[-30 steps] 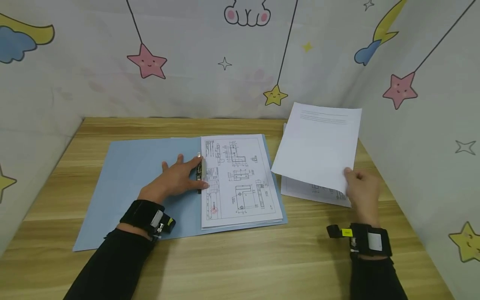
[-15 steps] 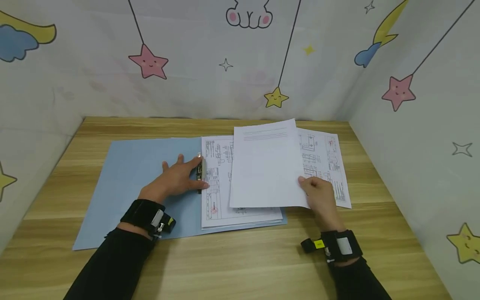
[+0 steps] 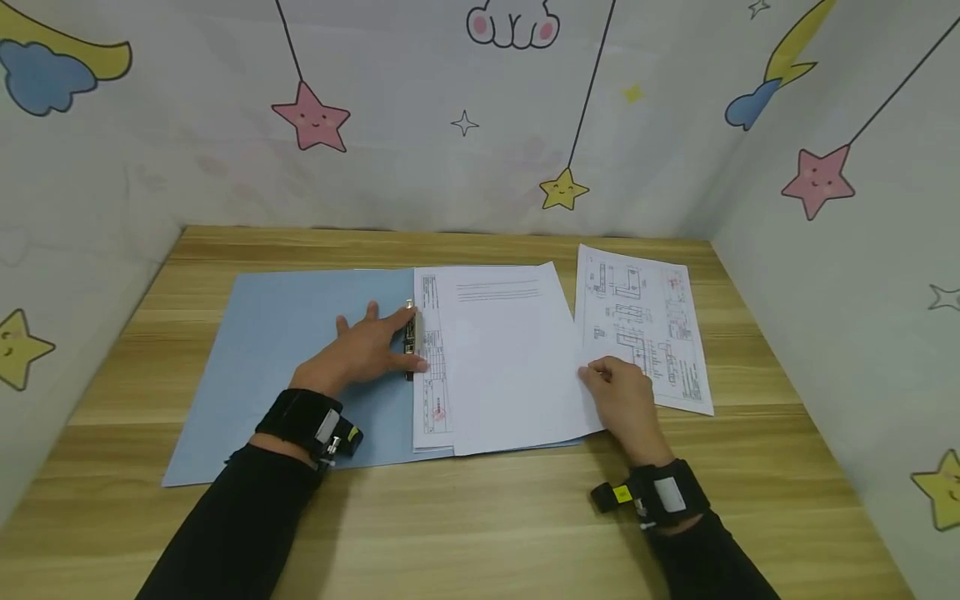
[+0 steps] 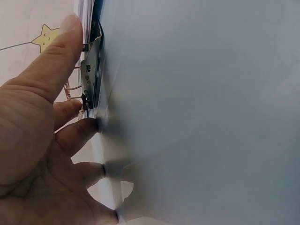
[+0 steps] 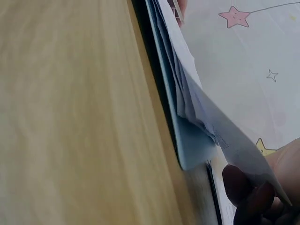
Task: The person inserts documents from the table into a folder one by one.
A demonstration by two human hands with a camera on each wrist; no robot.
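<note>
A blue folder (image 3: pixel 292 308) lies spread on the table, a metal clip (image 3: pixel 409 343) along its fold. Printed technical drawings (image 3: pixel 432 417) are stacked on its right half. My left hand (image 3: pixel 358 354) rests at the fold with fingers spread, thumb and forefinger beside the clip; the left wrist view shows the clip's metal plate (image 4: pixel 89 75) near the thumb. With thumb and fingers my right hand (image 3: pixel 626 404) pinches the right edge of a mostly blank white sheet (image 3: pixel 510 367), a few text lines at its top. This sheet covers most of the stack; in the right wrist view its edge curves up above the folder.
Another drawing sheet (image 3: pixel 686 371) lies on the table right of the folder, slightly turned. The wooden table (image 3: pixel 450 533) meets a patterned cloth wall (image 3: pixel 390 192) at the back and sides.
My right hand has lifted the white sheet off the pile at the right, carried it left and lowered it over the folder's stack. My left hand stays at the clip.
</note>
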